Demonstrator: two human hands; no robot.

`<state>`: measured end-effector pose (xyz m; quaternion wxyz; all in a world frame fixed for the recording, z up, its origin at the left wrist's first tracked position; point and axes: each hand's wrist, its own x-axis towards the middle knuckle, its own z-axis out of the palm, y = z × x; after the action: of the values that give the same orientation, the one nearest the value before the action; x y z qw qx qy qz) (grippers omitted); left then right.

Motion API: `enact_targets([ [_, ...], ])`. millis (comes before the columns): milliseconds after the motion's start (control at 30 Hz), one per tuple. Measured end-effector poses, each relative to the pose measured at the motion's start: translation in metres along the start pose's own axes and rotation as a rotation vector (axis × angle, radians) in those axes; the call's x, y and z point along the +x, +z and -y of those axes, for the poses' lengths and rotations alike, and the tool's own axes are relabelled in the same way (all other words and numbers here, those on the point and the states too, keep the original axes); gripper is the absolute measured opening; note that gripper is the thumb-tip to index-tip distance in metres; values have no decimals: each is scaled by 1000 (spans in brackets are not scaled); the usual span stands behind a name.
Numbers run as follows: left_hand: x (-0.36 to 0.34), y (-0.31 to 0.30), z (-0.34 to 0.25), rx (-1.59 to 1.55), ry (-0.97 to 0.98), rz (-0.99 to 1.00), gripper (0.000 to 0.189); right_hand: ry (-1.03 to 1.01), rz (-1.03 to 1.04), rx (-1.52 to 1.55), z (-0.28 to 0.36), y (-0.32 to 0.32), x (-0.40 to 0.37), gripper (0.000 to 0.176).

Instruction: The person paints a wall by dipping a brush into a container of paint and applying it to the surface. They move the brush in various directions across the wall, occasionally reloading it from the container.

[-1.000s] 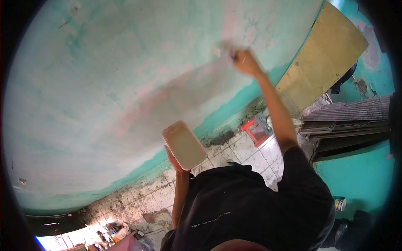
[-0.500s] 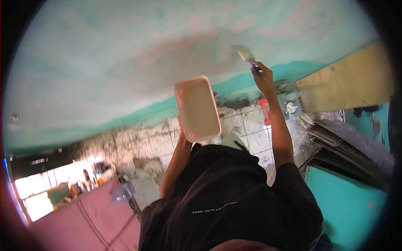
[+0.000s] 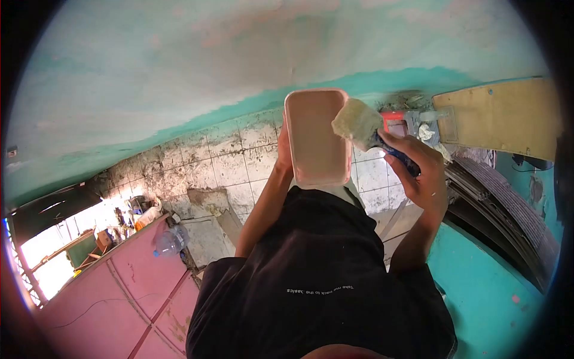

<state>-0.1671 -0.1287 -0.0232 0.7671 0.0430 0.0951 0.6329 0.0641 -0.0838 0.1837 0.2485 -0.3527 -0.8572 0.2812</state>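
Observation:
My left hand (image 3: 284, 148) grips a pinkish rectangular tub (image 3: 317, 137) from its left side, and most of its fingers are hidden. Pale, creamy paint fills much of the tub. In my right hand (image 3: 421, 170) is a wide paintbrush (image 3: 359, 124), its dark blue handle wrapped by the fingers. The brush's pale, paint-coated bristles overlap the tub's right rim in this view. Ahead is a wall (image 3: 179, 78) with whitish paint over turquoise and pink patches; a turquoise band shows along its lower part.
Stained white tiles (image 3: 230, 167) cover the floor below. At right are a yellowish board (image 3: 496, 113), stacked corrugated sheets (image 3: 502, 203) and a turquoise surface (image 3: 490, 287). A clear plastic bottle (image 3: 171, 240) lies by a pink surface (image 3: 113, 305) at left. A red object (image 3: 394, 119) sits behind the brush.
My right hand has brought the paintbrush down from the wall to the tub's right rim. The tub appears farther right and slightly higher in view.

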Motion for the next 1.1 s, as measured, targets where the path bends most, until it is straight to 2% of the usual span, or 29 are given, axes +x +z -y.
enact_targets([
  [33, 1, -4, -2, 143, 85, -56, 69, 7, 3, 5, 6, 0, -2, 42],
  [133, 1, 17, -14, 203, 101, -52, 72, 78, 118, -46, 17, 2, -4, 44],
  [267, -6, 16, -17, 157, 119, 18, 71, 80, 160, -69, 18, 12, -4, 43],
  [333, -12, 18, -19, 303, 90, -118, 70, 63, 218, -126, 17, 19, -4, 42],
  [533, -17, 28, -21, 377, 58, -248, 66, 62, 258, -87, 10, 41, 3, 38],
  [667, -13, 22, -20, 378, 41, -195, 66, 41, 231, -115, 8, 54, 7, 34],
  [733, -13, 24, -17, 296, 54, -100, 66, 66, 240, -123, 10, 51, 10, 33],
  [833, -9, 24, -11, 203, 25, -91, 66, 60, 230, -185, 8, 48, 17, 34],
  [900, -7, 27, -3, 251, 9, -134, 66, 70, 356, -235, 1, 50, 22, 33],
  [967, 0, 30, -3, 308, -4, -163, 66, 68, 300, -226, 0, 42, 19, 33],
  [1100, 5, 30, 3, 191, -68, -163, 64, 128, 196, -169, -4, 27, 7, 31],
])
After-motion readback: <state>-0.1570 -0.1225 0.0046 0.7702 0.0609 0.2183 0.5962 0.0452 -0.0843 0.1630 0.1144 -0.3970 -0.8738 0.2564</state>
